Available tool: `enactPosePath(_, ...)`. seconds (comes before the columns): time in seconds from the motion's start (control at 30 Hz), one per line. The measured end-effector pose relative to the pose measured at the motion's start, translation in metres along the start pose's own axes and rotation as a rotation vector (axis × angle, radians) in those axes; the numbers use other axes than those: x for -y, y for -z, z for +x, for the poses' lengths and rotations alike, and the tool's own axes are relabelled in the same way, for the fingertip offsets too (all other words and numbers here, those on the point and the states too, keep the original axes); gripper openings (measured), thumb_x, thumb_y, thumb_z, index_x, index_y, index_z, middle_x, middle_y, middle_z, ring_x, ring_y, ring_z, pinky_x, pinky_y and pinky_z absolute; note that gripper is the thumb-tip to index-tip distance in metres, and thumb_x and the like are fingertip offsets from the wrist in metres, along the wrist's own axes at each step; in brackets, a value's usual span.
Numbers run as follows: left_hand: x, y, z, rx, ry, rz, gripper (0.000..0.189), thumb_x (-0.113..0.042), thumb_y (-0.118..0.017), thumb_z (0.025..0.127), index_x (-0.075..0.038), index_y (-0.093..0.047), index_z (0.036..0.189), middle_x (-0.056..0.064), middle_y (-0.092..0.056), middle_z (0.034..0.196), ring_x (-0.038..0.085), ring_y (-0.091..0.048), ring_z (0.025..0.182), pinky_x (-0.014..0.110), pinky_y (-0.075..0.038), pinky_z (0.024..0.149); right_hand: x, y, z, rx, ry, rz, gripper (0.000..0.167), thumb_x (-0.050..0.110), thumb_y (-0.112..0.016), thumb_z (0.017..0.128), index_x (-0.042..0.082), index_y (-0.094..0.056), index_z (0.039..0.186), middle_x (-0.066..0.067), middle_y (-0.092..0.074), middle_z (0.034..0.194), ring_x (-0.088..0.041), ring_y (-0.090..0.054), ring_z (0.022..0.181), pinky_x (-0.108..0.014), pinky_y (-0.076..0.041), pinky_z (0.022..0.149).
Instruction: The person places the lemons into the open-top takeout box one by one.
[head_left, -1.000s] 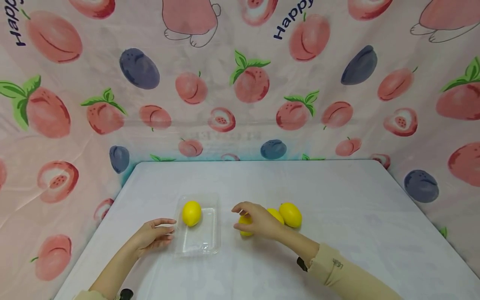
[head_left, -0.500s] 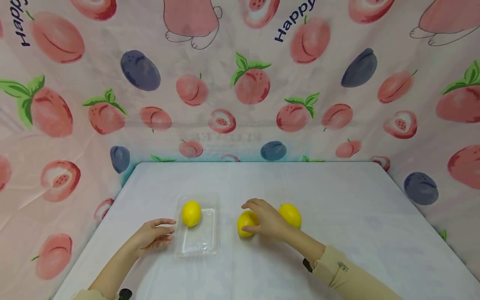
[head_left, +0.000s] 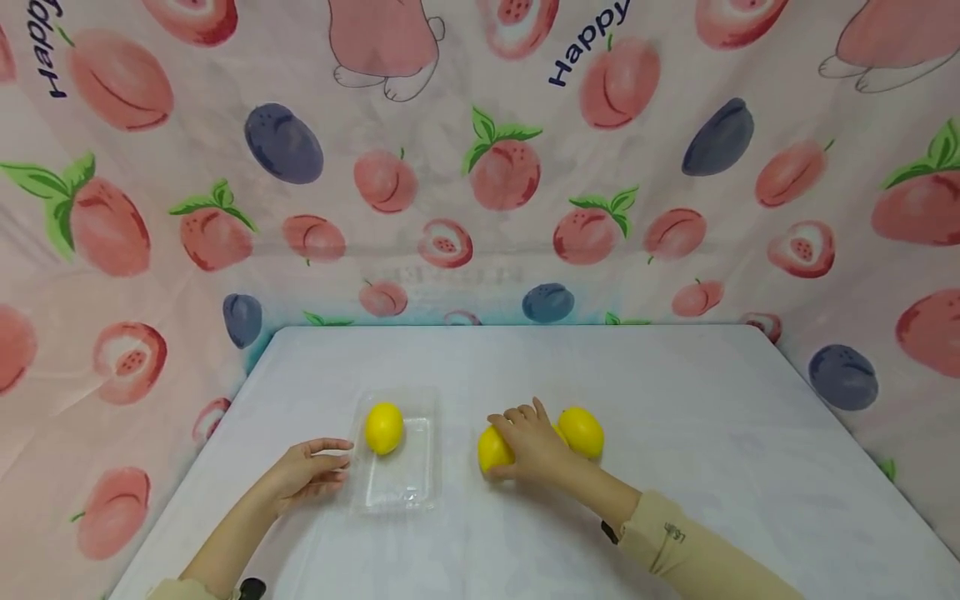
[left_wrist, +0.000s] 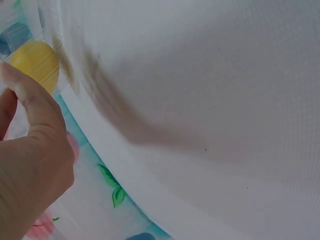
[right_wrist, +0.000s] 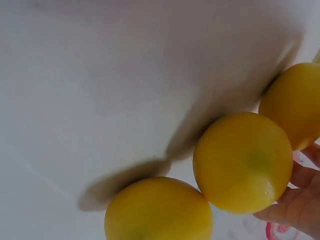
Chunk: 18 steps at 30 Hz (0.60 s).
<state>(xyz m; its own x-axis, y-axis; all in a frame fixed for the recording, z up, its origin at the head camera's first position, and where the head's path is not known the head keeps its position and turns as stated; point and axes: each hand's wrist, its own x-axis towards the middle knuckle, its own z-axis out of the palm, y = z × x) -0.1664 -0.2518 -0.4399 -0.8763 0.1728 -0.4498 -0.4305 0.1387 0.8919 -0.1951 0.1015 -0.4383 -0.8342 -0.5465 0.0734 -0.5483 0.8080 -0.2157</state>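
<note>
A yellow lemon lies in the back part of a clear plastic tray on the table's left half. Beside the tray's left edge my left hand rests with loosely bent fingers, holding nothing; whether the fingertips touch the rim I cannot tell. My right hand grips the leftmost lemon of a group of three, thumb at its near side and fingers over its far side. Behind that hand a middle lemon is mostly hidden in the head view, and a third lemon sits to its right.
A white-covered table carries everything. Behind it hangs a pink curtain printed with fruit. Between the tray and the lemon group lies a strip of bare tabletop.
My right hand has shifted from hovering over the lemons, briefly rightward, onto the leftmost one, and its fingers have come down around it. The left hand and tray stay put.
</note>
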Motion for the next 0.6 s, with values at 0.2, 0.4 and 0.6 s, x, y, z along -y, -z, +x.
enactPosePath(0.2,0.0011,-0.0018,-0.0011,0.004,0.005,0.003,0.034,-0.015,-0.061,0.091,0.000,-0.056,0.121,-0.001,-0.066,0.084,0.007,-0.063,0.065,0.019,-0.057,0.063,0.0010,-0.0075,-0.0021,-0.028,0.057,-0.024,0.067,0.043,-0.078,0.073,0.005,-0.054,0.123,-0.012,-0.062,0.109,-0.032,-0.054,0.105,-0.067,-0.024,0.108)
enactPosePath(0.4,-0.0016,-0.0034,-0.0007,0.001,0.009,-0.002,0.039,-0.015,-0.060,0.092,0.003,-0.052,0.125,-0.001,-0.066,0.083,0.007,-0.063,0.064,0.019,-0.057,0.063,0.0019,-0.0031,-0.0004,0.032,0.136,0.022,0.066,0.027,-0.080,0.074,0.007,-0.050,0.130,-0.014,-0.056,0.124,-0.033,-0.051,0.113,-0.061,-0.025,0.111)
enactPosePath(0.6,-0.0023,-0.0024,-0.0016,-0.019,0.012,0.012,0.038,-0.014,-0.060,0.092,0.003,-0.052,0.125,0.000,-0.065,0.085,0.007,-0.063,0.065,0.019,-0.057,0.064,0.0067,-0.0021,0.0031,0.148,0.139,0.012,0.074,0.028,-0.077,0.077,0.008,-0.043,0.140,-0.015,-0.048,0.139,-0.033,-0.047,0.125,-0.055,-0.024,0.115)
